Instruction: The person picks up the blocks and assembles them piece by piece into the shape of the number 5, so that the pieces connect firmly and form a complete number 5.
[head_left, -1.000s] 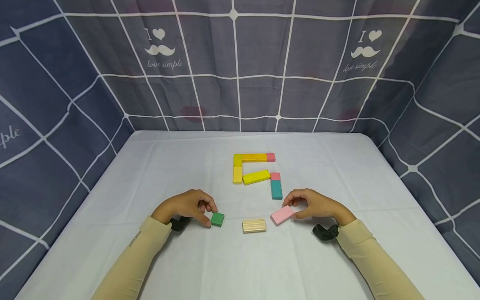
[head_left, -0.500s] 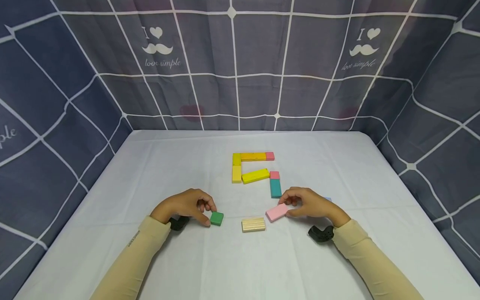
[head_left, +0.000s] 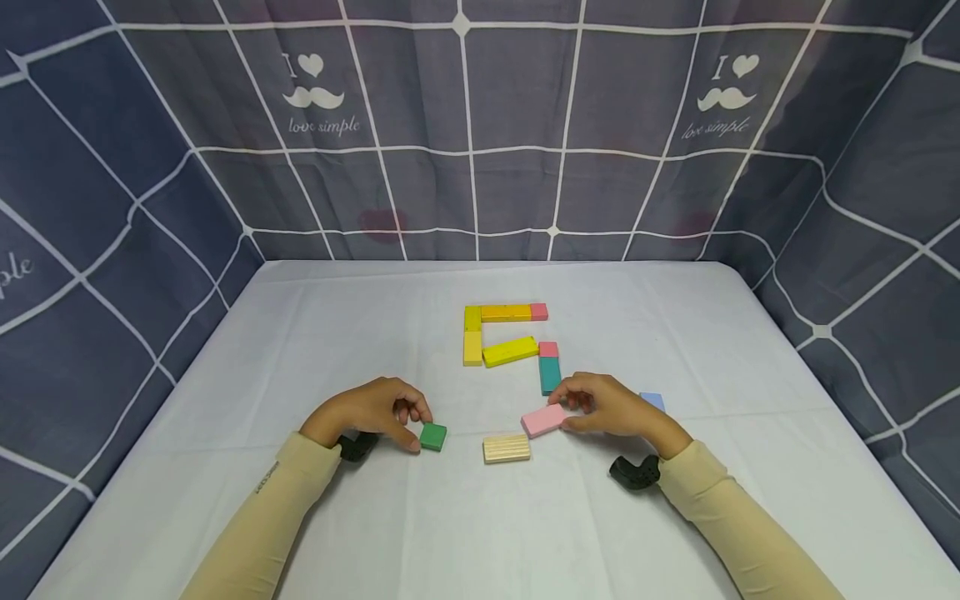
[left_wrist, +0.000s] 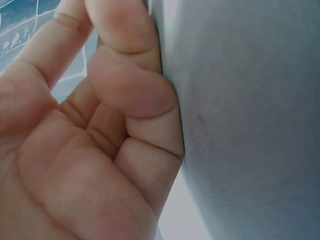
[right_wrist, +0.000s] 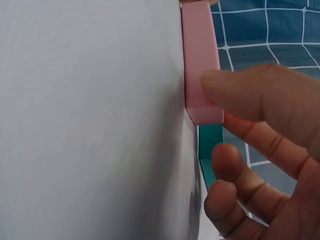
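In the head view my right hand (head_left: pixel 606 406) pinches the right end of a pink block (head_left: pixel 543 421) between thumb and fingers. The right wrist view shows the thumb on the near side of that pink block (right_wrist: pixel 201 55), which stands close to the cloth. My left hand (head_left: pixel 371 411) holds a small green block (head_left: pixel 432 437) at its left edge, low on the table; the left wrist view shows this hand's curled fingers (left_wrist: pixel 132 90) but not the block. Between the hands lies a pale ridged wooden block (head_left: pixel 506 449), just below the pink one.
Farther back, yellow blocks (head_left: pixel 472 348), an orange-yellow one (head_left: pixel 506 313), pink pieces (head_left: pixel 548 349) and a teal block (head_left: pixel 550 375) form a figure with corners. A blue block (head_left: pixel 652 401) is partly hidden behind the right wrist. Grey gridded cloth walls (head_left: pixel 517 192) surround the white table (head_left: pixel 330 317).
My right hand has slid left with the pink block, bringing it close to the pale wooden block. A blue block has come into sight behind the right wrist. The left hand stays put.
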